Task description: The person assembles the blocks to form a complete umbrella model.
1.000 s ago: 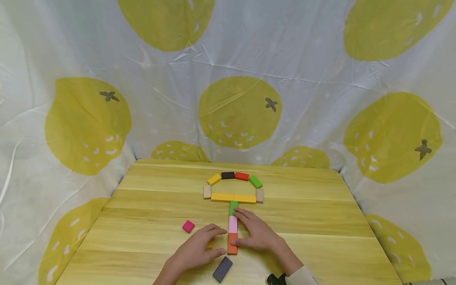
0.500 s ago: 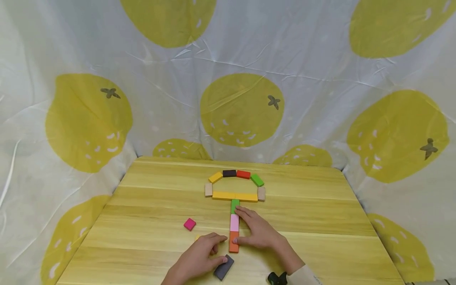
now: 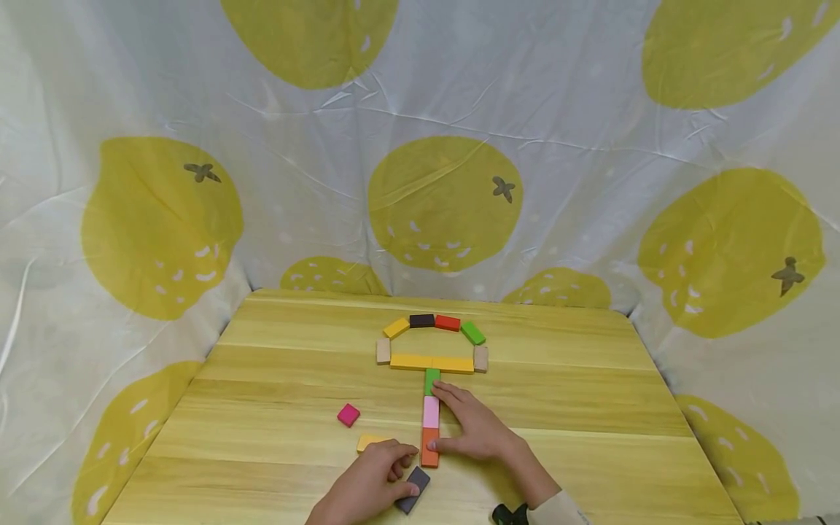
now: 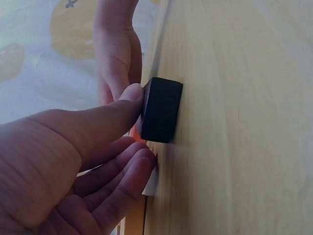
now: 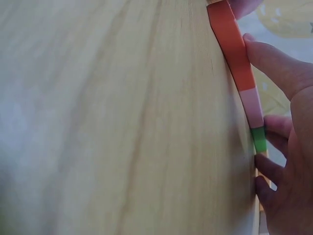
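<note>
My left hand (image 3: 367, 481) has its thumb on the dark grey block (image 3: 416, 481), which lies at the front of the table. The left wrist view shows the thumb (image 4: 131, 93) against the top face of this dark block (image 4: 162, 110), with the other fingers loosely bent beside it. My right hand (image 3: 475, 426) rests along a straight row: its thumb touches the orange block (image 3: 429, 456) and its fingertips reach the green block (image 3: 430, 379). Between those two lies the pink block (image 3: 430, 412). A yellow block (image 3: 370, 442) sits partly hidden behind my left hand.
Beyond the row, two long yellow blocks (image 3: 453, 364) form a crossbar under an arch of several coloured blocks, including a red block (image 3: 448, 322). A pink-red block (image 3: 348, 415) lies to the left. A black object (image 3: 509, 514) is at my right sleeve.
My left hand has shifted towards the front, its thumb coming onto the dark grey block, which has turned slightly. More of the yellow block now shows. My right hand stays in place.
</note>
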The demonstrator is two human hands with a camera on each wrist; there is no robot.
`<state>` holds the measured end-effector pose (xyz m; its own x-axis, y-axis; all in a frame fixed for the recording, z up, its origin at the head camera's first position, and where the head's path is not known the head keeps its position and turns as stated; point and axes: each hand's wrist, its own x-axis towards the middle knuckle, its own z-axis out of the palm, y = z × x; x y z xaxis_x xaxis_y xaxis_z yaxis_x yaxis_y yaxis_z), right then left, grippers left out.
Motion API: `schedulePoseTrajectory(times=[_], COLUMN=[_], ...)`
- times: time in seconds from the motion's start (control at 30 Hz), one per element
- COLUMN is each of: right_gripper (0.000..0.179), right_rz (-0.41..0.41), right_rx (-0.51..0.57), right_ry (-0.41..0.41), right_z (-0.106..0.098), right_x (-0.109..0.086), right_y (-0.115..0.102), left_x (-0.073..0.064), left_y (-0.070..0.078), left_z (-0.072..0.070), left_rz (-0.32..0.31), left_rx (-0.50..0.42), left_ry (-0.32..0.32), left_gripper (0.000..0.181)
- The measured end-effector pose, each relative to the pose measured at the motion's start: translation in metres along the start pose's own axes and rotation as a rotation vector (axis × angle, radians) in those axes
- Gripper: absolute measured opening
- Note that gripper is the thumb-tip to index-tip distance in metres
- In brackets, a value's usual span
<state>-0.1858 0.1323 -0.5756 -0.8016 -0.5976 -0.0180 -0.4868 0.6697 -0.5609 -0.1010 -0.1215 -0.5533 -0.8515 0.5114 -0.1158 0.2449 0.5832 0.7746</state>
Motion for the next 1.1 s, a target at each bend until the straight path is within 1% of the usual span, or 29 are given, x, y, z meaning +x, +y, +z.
schedulePoseTrajectory(times=[0.13,0.3,0.43,0.6,0.73,0.9,1.1], right_gripper=[0.097,0.097,0.097,0.097,0.097,0.097,0.097], right_rz=[-0.001,0.0,-0.002,-0.003,0.0,0.001,-0.003], right_rx=[0.001,0.004,0.008,0.012,0.013,0.01,0.022], right_ry=[0.0,-0.004,-0.001,0.004,0.004,0.006,0.006], right_z=[-0.001,-0.0022,-0.0019,-0.0011,-0.0003,0.0012,0.0013], right_x=[0.0,-0.0005,-0.001,-0.0012,-0.0008,-0.0006,-0.0006], right_y=[-0.0007,-0.0023,-0.0026,-0.0019,-0.0008,0.0005,0.0006], left_x=[0.0011,0.0032,0.0035,0.0016,0.0006,0.0014,0.0006], left_y=[-0.001,0.0011,0.0036,0.0057,0.0071,0.0074,0.0043], left_z=[-0.0006,-0.0021,-0.0015,0.0009,0.0025,0.0038,0.0062], left_rz=[0.01,0.003,-0.015,-0.025,-0.041,-0.067,-0.05], left_rx=[-0.008,0.0,-0.006,-0.011,-0.015,-0.042,-0.033], left_ry=[0.021,-0.012,-0.034,-0.012,0.01,0.001,0.009], left_gripper=[0.041,0.032,0.032,0.035,0.032,0.027,0.027])
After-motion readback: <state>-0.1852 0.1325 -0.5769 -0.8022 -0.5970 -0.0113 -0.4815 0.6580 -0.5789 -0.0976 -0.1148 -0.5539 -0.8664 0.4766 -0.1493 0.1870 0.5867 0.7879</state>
